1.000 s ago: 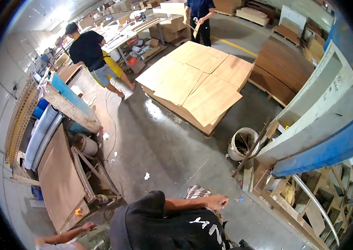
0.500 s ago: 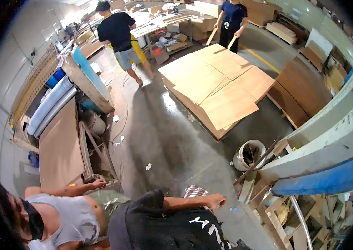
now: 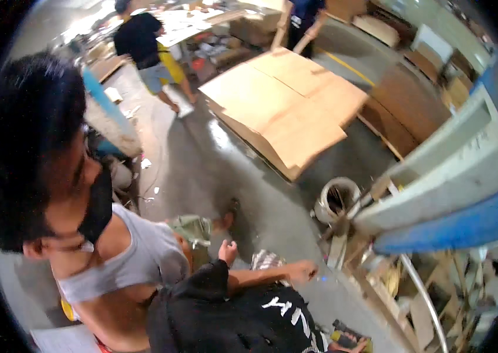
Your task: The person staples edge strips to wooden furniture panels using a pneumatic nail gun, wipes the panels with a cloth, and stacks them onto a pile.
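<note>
My left forearm comes out of a black sleeve and crosses in front of my black shirt (image 3: 225, 317), which has a white print. At its end my left hand (image 3: 303, 270) is closed with curled fingers; nothing shows in it. It hangs in the air beside my checked shorts (image 3: 268, 259). At the bottom edge, a small, blurred part of what looks like my right hand (image 3: 355, 347) shows next to a dark object (image 3: 346, 332) I cannot make out. Close on the left stands a co-worker in a grey tank top (image 3: 149, 250); a hand (image 3: 227, 252), seemingly theirs, appears above my sleeve.
Ahead is a low stack of plywood sheets (image 3: 284, 103), where a person grips two wooden bars. Another person (image 3: 143, 47) stands near a cluttered table. At right are a white bucket (image 3: 322, 209) of scraps, a white-and-blue machine frame (image 3: 449, 188) and piled wood offcuts (image 3: 437, 300).
The co-worker in the tank top has risen and come closer, now covering the shelf on the left. The view has shifted, so the plywood stack sits further up and left. My left hand stays closed.
</note>
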`<state>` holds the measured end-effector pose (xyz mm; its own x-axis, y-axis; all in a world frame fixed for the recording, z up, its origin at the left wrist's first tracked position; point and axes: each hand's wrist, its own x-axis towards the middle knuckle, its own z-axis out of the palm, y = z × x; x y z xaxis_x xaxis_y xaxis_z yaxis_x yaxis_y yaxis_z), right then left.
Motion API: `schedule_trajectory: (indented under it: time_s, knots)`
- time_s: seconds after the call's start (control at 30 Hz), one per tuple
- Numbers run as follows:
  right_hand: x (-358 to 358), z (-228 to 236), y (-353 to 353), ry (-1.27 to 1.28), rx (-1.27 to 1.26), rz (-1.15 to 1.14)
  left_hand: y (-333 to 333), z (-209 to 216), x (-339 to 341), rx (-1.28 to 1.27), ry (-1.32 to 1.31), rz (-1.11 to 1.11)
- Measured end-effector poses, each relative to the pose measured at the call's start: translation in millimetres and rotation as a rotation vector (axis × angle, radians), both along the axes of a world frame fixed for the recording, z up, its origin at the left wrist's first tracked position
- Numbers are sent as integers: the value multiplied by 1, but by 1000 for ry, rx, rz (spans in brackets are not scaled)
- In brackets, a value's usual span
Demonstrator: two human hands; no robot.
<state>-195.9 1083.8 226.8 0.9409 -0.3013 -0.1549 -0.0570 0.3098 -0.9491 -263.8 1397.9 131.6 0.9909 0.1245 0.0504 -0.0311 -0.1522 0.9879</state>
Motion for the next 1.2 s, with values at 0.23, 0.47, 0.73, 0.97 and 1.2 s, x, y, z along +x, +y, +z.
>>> schedule_trajectory:
  time_s: [0.23, 0.47, 0.73, 0.97, 1.2]
  knots:
    - [-24, 21, -29, 151, 296, -250, -23, 27, 58, 51, 343, -328]
    - [-79, 17, -96, 156, 444, -467, -127, 19, 137, 141, 251, -514]
    - [-88, -4, -163, 214, 384, -653, -242, 14, 210, 129, 33, -585]
    - [-85, -32, -250, 189, 450, -605, -291, -64, 146, 280, 220, -821]
    - [-33, -6, -256, 257, 418, -608, -288, -60, 165, 297, 307, -729]
